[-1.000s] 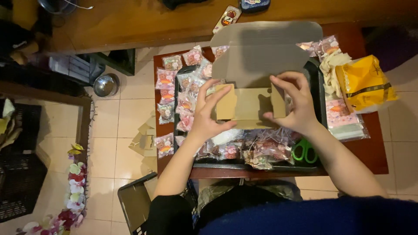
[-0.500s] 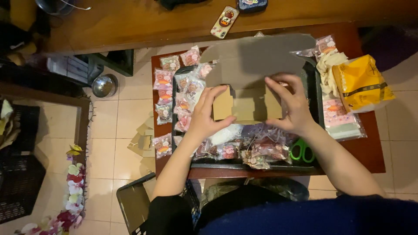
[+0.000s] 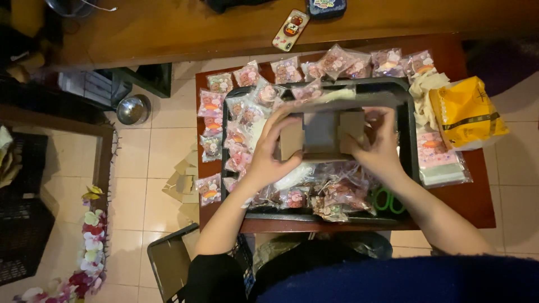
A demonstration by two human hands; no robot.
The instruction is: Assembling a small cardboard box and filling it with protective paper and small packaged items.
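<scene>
Overhead view: a small brown cardboard box held at centre frame above a black tray on the red-brown desk; left hand and right hand each curl their fingers round one side flap — closed on the card, thumbs beneath; the step in hand appears to be folding the box into shape; the next move would call for pressing both flaps inward evenly; clear cookie packets ring the tray; green scissors sit lower right — partly covered by the forearm; the box interior and its motion-blurred far edge cannot be made out
</scene>
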